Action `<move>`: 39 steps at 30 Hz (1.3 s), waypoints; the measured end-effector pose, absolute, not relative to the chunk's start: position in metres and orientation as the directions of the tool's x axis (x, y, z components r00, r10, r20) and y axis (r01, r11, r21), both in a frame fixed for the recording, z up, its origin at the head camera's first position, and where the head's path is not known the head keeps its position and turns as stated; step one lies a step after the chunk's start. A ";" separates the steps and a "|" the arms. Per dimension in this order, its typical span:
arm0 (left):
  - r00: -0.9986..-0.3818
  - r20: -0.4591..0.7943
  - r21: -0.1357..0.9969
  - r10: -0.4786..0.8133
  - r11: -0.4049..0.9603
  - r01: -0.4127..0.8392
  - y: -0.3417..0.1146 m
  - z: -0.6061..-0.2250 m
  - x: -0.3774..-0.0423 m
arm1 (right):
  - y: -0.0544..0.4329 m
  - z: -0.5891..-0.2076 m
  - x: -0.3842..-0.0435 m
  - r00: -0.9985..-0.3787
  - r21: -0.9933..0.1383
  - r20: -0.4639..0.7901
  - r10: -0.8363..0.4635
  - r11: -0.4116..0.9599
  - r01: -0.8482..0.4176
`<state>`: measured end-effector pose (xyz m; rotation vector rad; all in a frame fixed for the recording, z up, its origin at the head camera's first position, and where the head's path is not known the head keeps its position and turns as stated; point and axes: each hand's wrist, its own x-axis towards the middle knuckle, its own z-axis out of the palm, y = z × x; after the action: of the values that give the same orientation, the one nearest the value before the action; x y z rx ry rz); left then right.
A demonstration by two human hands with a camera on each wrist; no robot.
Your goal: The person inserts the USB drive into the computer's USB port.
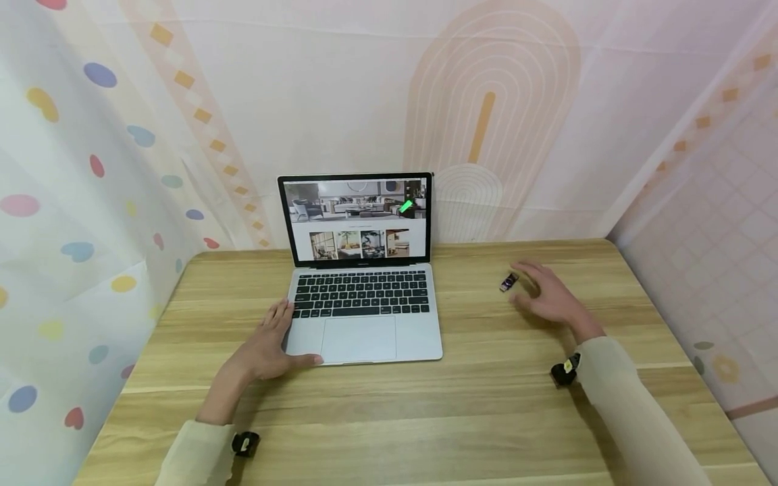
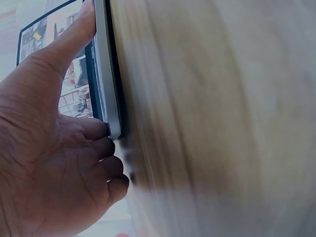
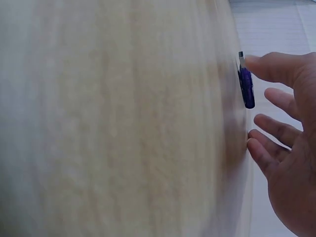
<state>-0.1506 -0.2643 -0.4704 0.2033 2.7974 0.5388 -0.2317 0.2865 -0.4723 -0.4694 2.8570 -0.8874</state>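
An open silver laptop (image 1: 361,337) stands on the wooden table, its screen lit with pictures of furnished rooms. My left hand (image 1: 270,345) rests at its front left corner. The fingers (image 2: 101,163) lie along the laptop's left side, and the thumb stretches over the front edge. To the right of the laptop, a small dark purple USB flash drive (image 1: 508,281) with a metal plug lies on the table. Around it my right hand (image 1: 547,294) hovers, thumb and fingers spread apart. In the right wrist view the thumb tip overlaps the plug end of the drive (image 3: 247,86).
The wooden table (image 1: 389,418) reaches back to a patterned cloth backdrop (image 1: 340,88) just behind the laptop screen. More cloth hangs along the left and right sides. Each sleeve cuff carries a small black device, one (image 1: 246,444) on the left and one (image 1: 565,370) on the right.
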 end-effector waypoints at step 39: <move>-0.950 -0.253 0.379 0.184 0.922 0.078 -0.263 -0.466 -0.149 | 0.271 -0.485 -0.241 -0.986 -0.664 0.047 -0.159 0.733 -0.150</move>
<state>-0.1492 -0.2628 -0.4664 0.1943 2.7972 0.5347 -0.2409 0.2705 -0.4854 -0.2600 2.9118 -1.1142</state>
